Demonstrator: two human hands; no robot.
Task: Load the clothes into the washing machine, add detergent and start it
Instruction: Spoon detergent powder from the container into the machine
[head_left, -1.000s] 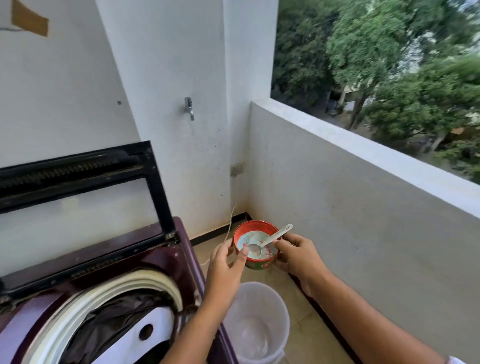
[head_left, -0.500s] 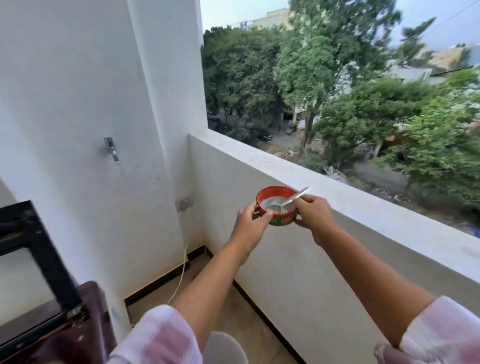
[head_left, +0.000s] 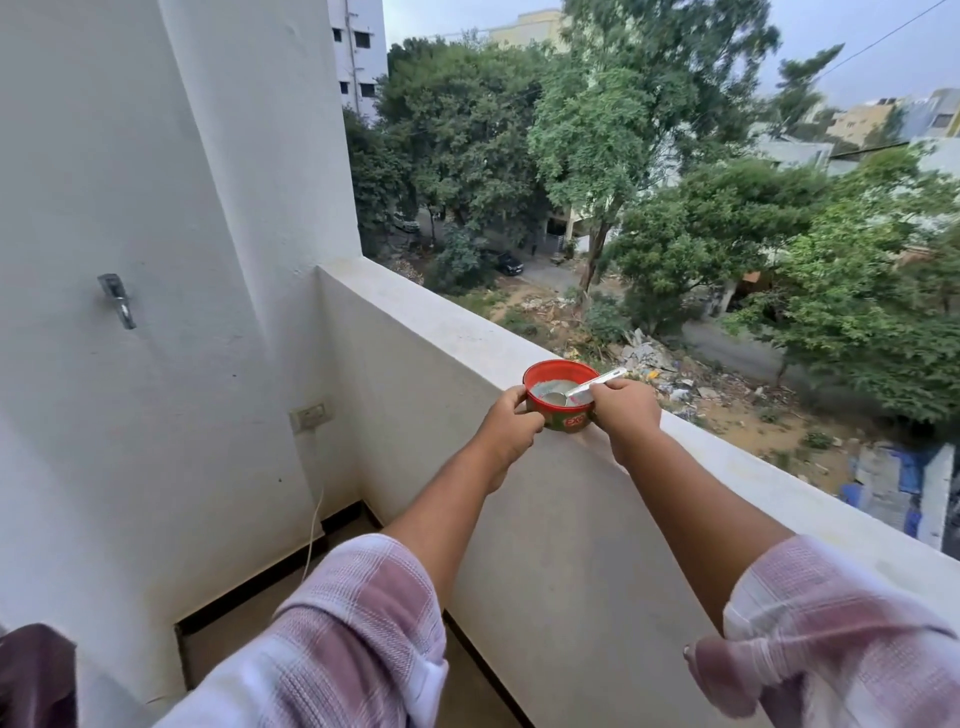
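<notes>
Open balcony with white walls, white concrete parapet ledge (head_left: 426, 306) ahead, trees and street far below. Both hands clamped on round red plastic tub of pale detergent powder (head_left: 563, 421): left hand (head_left: 511, 423) round its near wall, right hand (head_left: 623, 410) pinching rim and white plastic spoon (head_left: 597, 380). Sits at ledge top, touching or just above, hard to tell. Only maroon washing machine corner (head_left: 31, 670) showing; loading and dosing unconfirmed, starting probably left. Sheer drop past the outer edge, free room inward.

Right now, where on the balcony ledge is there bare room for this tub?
The ledge top is bare from the white pillar to the red tub, and also past the right hand. Crowded only around the tub, held by the left hand and the right.
</notes>
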